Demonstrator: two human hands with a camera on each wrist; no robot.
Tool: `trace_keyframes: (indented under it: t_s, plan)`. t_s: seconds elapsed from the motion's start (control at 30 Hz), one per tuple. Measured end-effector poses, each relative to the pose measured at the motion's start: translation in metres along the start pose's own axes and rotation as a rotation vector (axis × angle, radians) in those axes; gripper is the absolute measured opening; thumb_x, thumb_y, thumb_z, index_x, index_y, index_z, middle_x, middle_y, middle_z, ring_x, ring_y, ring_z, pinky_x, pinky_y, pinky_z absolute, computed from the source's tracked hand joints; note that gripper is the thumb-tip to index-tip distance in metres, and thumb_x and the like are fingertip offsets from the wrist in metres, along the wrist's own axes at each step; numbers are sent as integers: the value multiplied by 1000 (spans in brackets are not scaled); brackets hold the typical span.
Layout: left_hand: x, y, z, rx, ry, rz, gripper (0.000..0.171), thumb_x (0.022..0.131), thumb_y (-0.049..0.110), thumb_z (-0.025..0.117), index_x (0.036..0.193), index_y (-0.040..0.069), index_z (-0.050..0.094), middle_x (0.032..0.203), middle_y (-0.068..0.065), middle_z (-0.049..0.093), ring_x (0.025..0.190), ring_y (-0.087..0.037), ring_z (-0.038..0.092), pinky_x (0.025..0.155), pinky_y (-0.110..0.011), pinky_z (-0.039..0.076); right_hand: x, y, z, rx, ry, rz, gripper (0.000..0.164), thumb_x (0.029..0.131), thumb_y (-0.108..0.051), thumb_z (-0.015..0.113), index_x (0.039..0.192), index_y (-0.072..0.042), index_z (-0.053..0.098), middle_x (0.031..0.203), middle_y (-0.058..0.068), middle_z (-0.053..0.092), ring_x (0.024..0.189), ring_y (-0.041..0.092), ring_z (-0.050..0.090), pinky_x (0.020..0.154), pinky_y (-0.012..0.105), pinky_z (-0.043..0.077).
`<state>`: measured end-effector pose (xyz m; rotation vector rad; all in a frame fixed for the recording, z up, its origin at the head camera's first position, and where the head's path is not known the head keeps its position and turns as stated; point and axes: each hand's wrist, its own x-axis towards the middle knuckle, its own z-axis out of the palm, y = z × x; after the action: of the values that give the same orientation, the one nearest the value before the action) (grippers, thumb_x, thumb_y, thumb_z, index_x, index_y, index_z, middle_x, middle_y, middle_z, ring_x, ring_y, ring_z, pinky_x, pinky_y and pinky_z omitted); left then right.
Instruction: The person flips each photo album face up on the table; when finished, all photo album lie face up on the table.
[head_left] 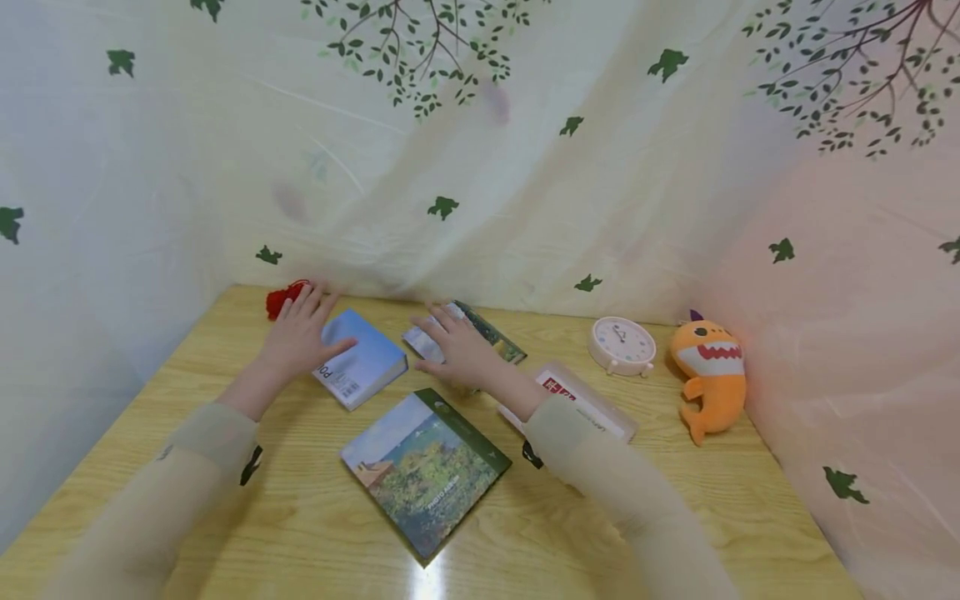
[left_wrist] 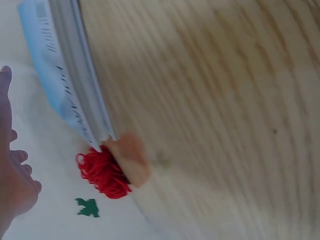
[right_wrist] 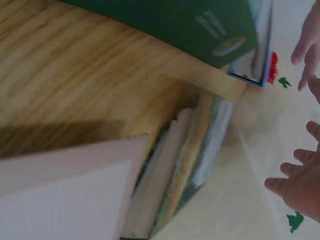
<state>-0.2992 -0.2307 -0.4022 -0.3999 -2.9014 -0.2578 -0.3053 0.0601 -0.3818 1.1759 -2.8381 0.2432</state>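
My left hand (head_left: 296, 337), fingers spread, is over the left edge of a thick blue-covered book (head_left: 360, 358), beside a bundle of red yarn (head_left: 283, 302). In the left wrist view, background shows between that hand (left_wrist: 17, 185) and the blue book (left_wrist: 60, 75). My right hand (head_left: 467, 354) spreads its fingers over a book with a dark landscape cover (head_left: 487, 333), hiding part of it. Neither hand grips anything. Nearest the body lies a photo album (head_left: 427, 475) with a painted cover and green spine. A pale pink box or book (head_left: 585, 400) sits partly under the right forearm.
A round pink clock (head_left: 622, 345) stands at the back right. Beside it an orange shark plush toy (head_left: 711, 375) leans near the right-hand cloth. A white cloth backdrop (head_left: 510, 242) with leaf prints rises along the back edge of the wooden table (head_left: 285, 533).
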Motion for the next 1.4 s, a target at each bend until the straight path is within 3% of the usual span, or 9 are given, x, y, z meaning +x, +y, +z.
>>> trace_keyframes:
  t_s: [0.27, 0.43, 0.57, 0.8, 1.0, 1.13, 1.4]
  plan:
    - [2, -19, 20, -32, -42, -13, 90, 88, 50, 58, 148, -5, 18, 151, -31, 15, 140, -46, 13, 112, -59, 13, 13, 3, 28, 107, -105, -48, 69, 94, -40, 55, 151, -19, 22, 159, 8, 7, 144, 30, 14, 111, 46, 29]
    - [7, -27, 29, -69, -76, -29, 95, 86, 53, 60, 148, -4, 17, 150, -31, 18, 138, -47, 17, 110, -60, 18, 21, 2, 37, 171, -187, -24, 68, 94, -37, 56, 151, -20, 23, 157, 8, 18, 143, 26, 21, 112, 43, 29]
    - [12, -31, 36, -153, -111, -57, 93, 84, 54, 63, 146, -4, 25, 149, -28, 25, 135, -46, 24, 109, -59, 22, 26, 3, 42, 196, -225, -22, 67, 94, -34, 57, 150, -20, 25, 153, 8, 29, 138, 25, 33, 110, 41, 33]
    - [18, -33, 39, -331, -217, -120, 88, 84, 50, 66, 144, -4, 30, 145, -28, 33, 132, -46, 31, 108, -58, 25, 35, 6, 49, 259, -189, -40, 55, 95, -23, 57, 145, -17, 35, 140, 6, 48, 126, 20, 48, 103, 32, 41]
    - [22, -35, 38, -454, -227, -163, 86, 82, 39, 72, 143, -4, 31, 144, -28, 34, 132, -44, 32, 109, -57, 25, 43, 5, 51, 303, -153, -29, 42, 97, -18, 53, 138, -16, 42, 119, 5, 62, 109, 16, 59, 92, 27, 48]
    - [21, -36, 36, -478, -240, -173, 85, 82, 37, 73, 144, -4, 30, 145, -28, 33, 133, -44, 31, 109, -57, 24, 47, 3, 53, 291, -158, -7, 40, 97, -22, 53, 136, -17, 43, 115, 5, 64, 104, 15, 62, 87, 28, 50]
    - [19, -38, 33, -485, -242, -176, 82, 83, 34, 73, 143, -3, 32, 144, -27, 35, 132, -43, 32, 109, -56, 25, 53, 1, 55, 319, -155, 27, 36, 97, -21, 54, 131, -15, 46, 118, 8, 65, 108, 17, 61, 89, 28, 50]
